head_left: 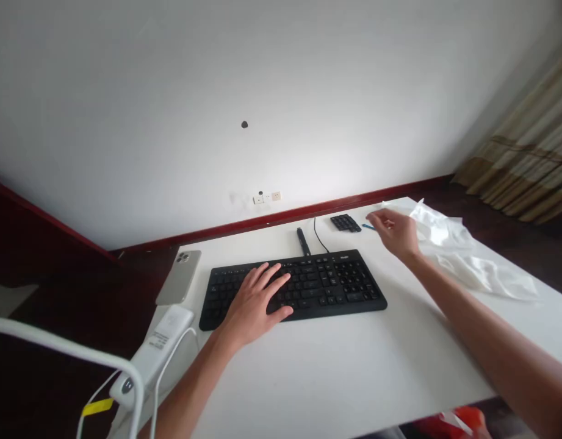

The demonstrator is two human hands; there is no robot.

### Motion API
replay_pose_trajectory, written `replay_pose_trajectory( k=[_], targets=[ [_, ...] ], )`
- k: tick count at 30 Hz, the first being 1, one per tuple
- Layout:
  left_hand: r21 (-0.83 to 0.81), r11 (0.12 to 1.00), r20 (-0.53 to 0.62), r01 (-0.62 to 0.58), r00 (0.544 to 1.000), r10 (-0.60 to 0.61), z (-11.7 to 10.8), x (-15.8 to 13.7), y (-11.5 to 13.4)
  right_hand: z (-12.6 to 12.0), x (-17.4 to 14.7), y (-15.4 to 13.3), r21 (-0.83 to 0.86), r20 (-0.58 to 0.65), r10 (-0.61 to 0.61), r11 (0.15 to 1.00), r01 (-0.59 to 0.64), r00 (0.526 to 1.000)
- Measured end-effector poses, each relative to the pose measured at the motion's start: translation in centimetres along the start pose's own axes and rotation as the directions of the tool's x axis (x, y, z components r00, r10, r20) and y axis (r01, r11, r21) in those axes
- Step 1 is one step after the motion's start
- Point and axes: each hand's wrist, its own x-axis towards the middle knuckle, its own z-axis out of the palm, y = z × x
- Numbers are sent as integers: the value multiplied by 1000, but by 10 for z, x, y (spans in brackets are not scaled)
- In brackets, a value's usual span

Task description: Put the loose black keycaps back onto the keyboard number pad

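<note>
Two bare hands show: the left hand (257, 300) lies flat, fingers spread, on the black keyboard (308, 285); the right hand (396, 231), loosely open, hovers by a blue pen (368, 227).

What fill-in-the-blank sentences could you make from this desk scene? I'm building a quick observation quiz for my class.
1. The left hand rests flat on the black ____.
2. The right hand reaches toward the far edge of the table, next to a crumpled ____ cloth.
3. A phone lies face ____ to the left of the keyboard.

Missing words: keyboard; white; down
</note>
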Motion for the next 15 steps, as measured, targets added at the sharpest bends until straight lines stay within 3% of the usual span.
replay_pose_trajectory(
  k=[4, 15],
  targets=[
    [-7, 1000, -9, -9, 1000, 9, 0, -1, -1, 17, -10, 21, -41, 111, 39, 999, -35, 993],
    [-18, 1000, -21, -11, 1000, 10, 5, -1, -5, 22, -7, 33, 153, 161, 284, 939, -309, 945]
  ],
)
